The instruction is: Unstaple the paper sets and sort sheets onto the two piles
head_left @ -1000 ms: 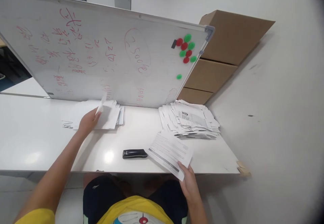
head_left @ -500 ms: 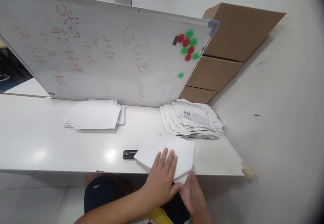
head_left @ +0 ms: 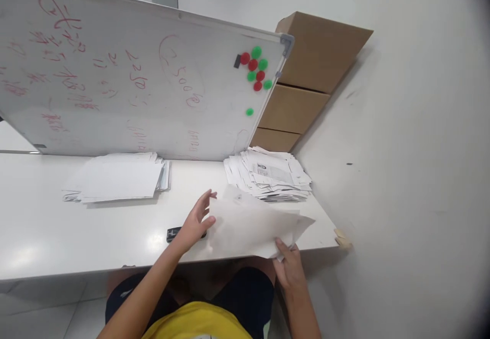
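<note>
White paper sheets (head_left: 248, 226) are lifted at a slant over the front of the white table. My right hand (head_left: 290, 265) grips their lower right edge, thumb on top and fingers beneath. At the left edge of the sheets is my left hand (head_left: 197, 224), its thumb and fingers apart, holding nothing. Partly hidden under that hand lies a black stapler (head_left: 173, 234) on the table. Behind the sheets, a thick, uneven stack of printed papers (head_left: 268, 173) stands at the right. Another pile of papers (head_left: 118, 178) lies further left.
A whiteboard (head_left: 153, 119) with red writing and round red and green magnets stands along the table's back. Cardboard boxes (head_left: 306, 53) are stacked behind its right end, against the wall. The table's front edge (head_left: 321, 248) runs just above my lap.
My left hand has come off the paper and moved left, fingers now apart. The sheets have been raised from the table in my right hand. The camera view has shifted to the right.
</note>
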Motion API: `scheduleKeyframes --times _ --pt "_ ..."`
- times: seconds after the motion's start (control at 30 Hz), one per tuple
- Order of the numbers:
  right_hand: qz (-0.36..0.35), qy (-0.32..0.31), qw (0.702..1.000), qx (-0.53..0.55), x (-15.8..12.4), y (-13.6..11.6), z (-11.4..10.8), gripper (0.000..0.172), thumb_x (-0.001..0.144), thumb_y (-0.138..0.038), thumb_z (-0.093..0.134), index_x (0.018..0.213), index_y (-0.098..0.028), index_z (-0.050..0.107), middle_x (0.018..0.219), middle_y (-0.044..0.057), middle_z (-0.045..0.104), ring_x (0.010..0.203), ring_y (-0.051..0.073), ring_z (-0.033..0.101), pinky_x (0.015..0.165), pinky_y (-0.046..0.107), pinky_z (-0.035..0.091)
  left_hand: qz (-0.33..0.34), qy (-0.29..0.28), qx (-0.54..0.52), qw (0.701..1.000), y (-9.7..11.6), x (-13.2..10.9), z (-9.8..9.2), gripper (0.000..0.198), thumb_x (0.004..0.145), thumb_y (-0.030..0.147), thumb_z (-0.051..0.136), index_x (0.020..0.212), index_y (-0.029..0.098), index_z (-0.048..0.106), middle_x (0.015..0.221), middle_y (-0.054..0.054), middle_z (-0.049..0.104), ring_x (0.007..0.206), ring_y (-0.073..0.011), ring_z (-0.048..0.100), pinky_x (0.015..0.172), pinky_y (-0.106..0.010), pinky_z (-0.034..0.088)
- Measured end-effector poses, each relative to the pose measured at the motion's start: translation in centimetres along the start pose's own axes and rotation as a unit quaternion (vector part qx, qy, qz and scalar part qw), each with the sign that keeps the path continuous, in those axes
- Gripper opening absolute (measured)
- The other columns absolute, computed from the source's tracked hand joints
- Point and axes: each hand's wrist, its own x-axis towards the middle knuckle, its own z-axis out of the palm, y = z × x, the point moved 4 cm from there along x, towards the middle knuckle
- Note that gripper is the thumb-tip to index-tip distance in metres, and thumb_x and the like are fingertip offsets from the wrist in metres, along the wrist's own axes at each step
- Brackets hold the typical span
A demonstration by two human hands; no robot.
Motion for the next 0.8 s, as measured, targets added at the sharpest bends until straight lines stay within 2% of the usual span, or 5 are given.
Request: scheduleKeyframes --times 0.1,0.37,0.57,0.67,0.8 --pt "0.000 -0.018 1.000 -0.015 0.2 0.5 0.7 0.057 0.053 -0.038 0.085 0.104 -0.022 0.067 0.088 0.004 0.075 0.086 0.023 0.069 0.083 0.037 0.055 -0.040 -0.053 -0.050 0.997 0.8 0.2 0.3 0.051 0.080 0.048 0.066 0.124 0.025 0.055 0.126 -0.011 0.060 0.114 -0.0286 0.057 0.091 -0.038 0.049" --pt "-0.093 -0.097 0.978 -0.160 1.6 -1.3 -0.4 0.034 0.066 -0.044 0.078 0.091 -0.022 0.071 0.096 0.006 0.073 0.096 0.026 0.064 0.089 0.039 0.048 0.018 0.160 0.038 0.986 -0.6 -0.3 0.3 0.024 0.078 0.041 0.067 0.075 0.020 0.056 0.075 0.000 0.062 0.070 -0.0157 0.059 0.060 -0.026 0.046" --pt "-0.166 -0.113 0.946 -0.254 2.3 -2.4 -0.4 0.025 0.072 -0.045 0.072 0.082 -0.022 0.068 0.082 0.005 0.069 0.084 0.024 0.061 0.080 0.036 0.048 0.200 0.197 -0.030 0.959 -1.5 -0.7 2.7 0.027 0.079 0.038 0.069 0.094 0.020 0.055 0.084 -0.003 0.063 0.081 -0.0183 0.065 0.077 -0.034 0.052" --pt "-0.189 -0.040 0.957 -0.215 2.7 -1.8 -0.4 0.026 0.075 -0.043 0.068 0.090 -0.022 0.065 0.084 0.002 0.068 0.082 0.022 0.061 0.078 0.034 0.048 0.220 0.197 -0.010 0.955 -2.5 -0.5 3.6 0.034 0.079 0.039 0.069 0.105 0.020 0.055 0.090 -0.005 0.064 0.085 -0.0188 0.065 0.079 -0.035 0.052" --pt "-0.212 0.006 0.960 -0.182 2.7 -1.2 -0.2 0.027 0.072 -0.040 0.070 0.090 -0.021 0.064 0.087 0.003 0.070 0.085 0.023 0.062 0.081 0.037 0.048 0.199 0.182 0.047 0.962 -3.5 -0.6 3.9 0.015 0.088 0.033 0.058 0.096 0.021 0.061 0.088 -0.004 0.065 0.086 -0.0180 0.063 0.077 -0.033 0.051"
